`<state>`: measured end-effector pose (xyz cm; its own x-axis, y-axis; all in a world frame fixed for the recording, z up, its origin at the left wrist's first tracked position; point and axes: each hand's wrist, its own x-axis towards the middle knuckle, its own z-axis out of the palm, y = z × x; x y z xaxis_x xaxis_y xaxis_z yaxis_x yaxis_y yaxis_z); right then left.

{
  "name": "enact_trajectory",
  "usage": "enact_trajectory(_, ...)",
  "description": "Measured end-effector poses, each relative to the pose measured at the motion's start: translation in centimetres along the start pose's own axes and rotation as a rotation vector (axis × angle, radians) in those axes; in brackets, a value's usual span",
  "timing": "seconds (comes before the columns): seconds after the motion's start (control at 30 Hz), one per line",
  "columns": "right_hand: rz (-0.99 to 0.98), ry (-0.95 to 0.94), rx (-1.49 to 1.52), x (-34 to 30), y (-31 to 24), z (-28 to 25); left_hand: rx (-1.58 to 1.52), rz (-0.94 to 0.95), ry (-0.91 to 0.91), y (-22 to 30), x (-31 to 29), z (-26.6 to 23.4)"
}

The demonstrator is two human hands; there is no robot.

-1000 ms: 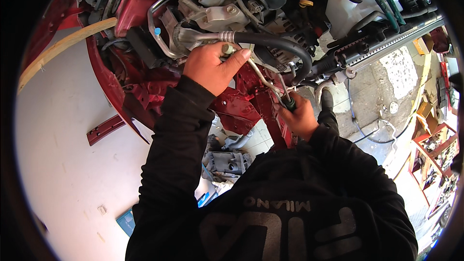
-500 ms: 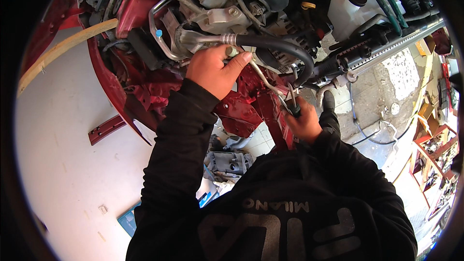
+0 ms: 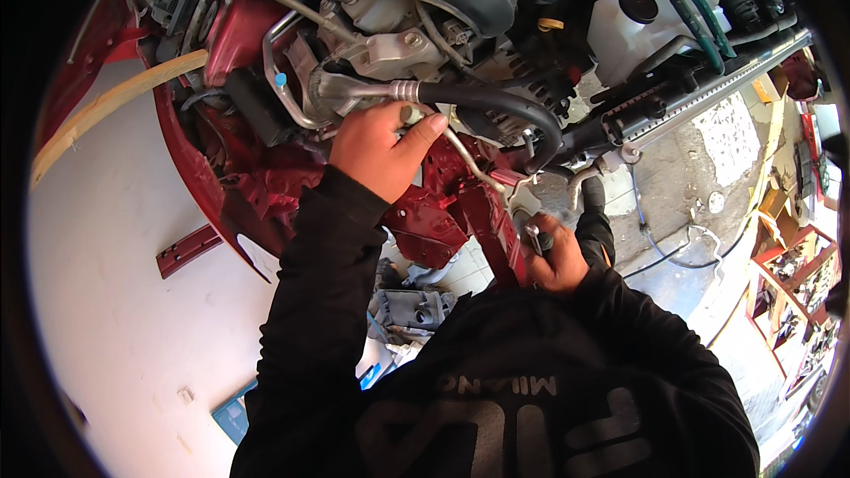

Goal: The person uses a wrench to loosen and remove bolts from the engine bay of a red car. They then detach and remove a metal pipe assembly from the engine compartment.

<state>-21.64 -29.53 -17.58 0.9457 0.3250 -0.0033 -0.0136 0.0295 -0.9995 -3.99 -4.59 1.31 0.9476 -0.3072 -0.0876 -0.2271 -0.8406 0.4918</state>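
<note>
Left hand pinches one metal pipe; right hand grips one tool.

Left hand up high, thumb stretched out sideways. Right hand lower, curled into a fist.

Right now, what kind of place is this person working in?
It looks like a car repair garage. The left hand reaches into an open engine bay with a black hose and a white fluid tank. The right hand grips a tool. Red shelves hold parts.
</note>
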Motion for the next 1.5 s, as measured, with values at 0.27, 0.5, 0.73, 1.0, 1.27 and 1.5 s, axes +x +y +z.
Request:
enact_trajectory(0.27,0.088,-0.124,-0.485,-8.6,1.1,-6.5,-0.029,-0.021,-0.002,0.3,0.1,-0.1)
enact_trajectory(0.5,0.615,0.259,-0.542,-24.9,3.5,-11.6,-0.024,-0.022,-0.01,0.2,-0.2,0.0)
enact_trajectory(0.73,1.047,1.038,-0.038,-40.2,6.2,-10.9,0.004,0.108,0.028,-1.5,-0.6,0.5)
enact_trajectory(1.0,1.126,1.241,0.06,-49.4,4.8,-22.2,-0.052,0.03,0.018,-8.9,0.9,0.7)
enact_trajectory(1.27,0.719,1.933,0.246,-63.4,1.1,-50.1,0.349,-0.282,0.334,-10.1,-0.6,0.4)
enact_trajectory(1.5,0.659,2.103,0.41,-77.4,-5.7,-77.2,0.605,-0.383,0.339,-0.3,-3.2,4.1)
